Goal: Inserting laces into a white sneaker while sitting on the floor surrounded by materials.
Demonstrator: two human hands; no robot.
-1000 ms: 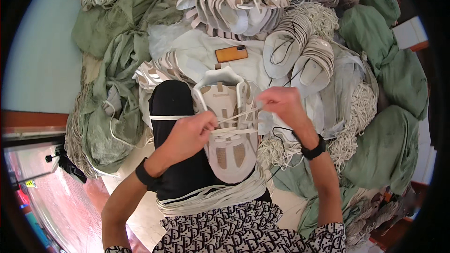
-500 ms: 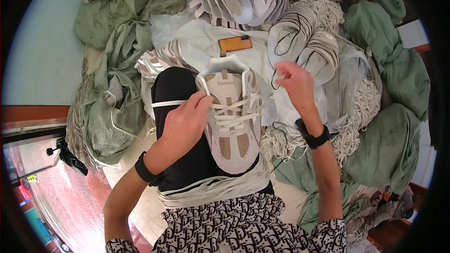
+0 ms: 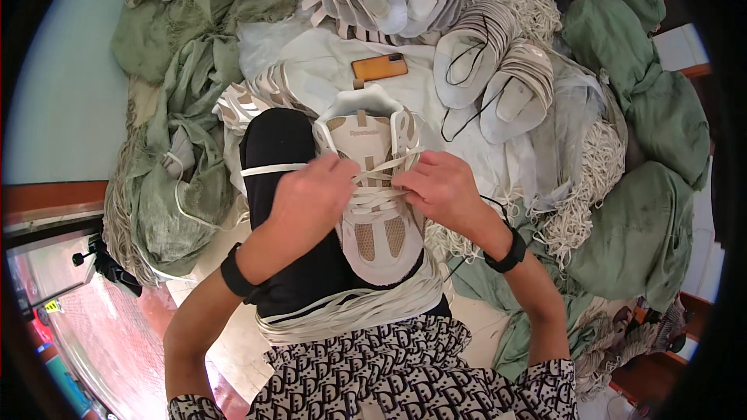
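A beige and cream sneaker upper (image 3: 377, 260) rests on my lap, toe toward me, over black trousers (image 3: 272, 136). A cream shoelace (image 3: 381, 201) criss-crosses its eyelet rows. My left hand (image 3: 315, 193) is closed at the left eyelet edge, its fingertips slightly blurred and pinched at the lace. On the other side my right hand (image 3: 442, 190) is closed too, thumb and fingers gripping the lace by the right eyelets. Part of the lacing is hidden behind my fingers. A bundle of loose cream laces (image 3: 350, 315) lies across my lap below the toe.
Stacks of shoe uppers (image 3: 381, 0) and nested uppers (image 3: 517, 89) lie beyond my knees on white cloth. An orange phone (image 3: 380, 66) lies there too. Green sacks (image 3: 638, 233) flank the right, with a heap of laces (image 3: 583, 187); green cloth (image 3: 183, 210) hangs left.
My right hand has come down and left from the air beside the shoe to its right eyelets and gripped the lace. My left hand stays by the left eyelets. The view shifts slightly.
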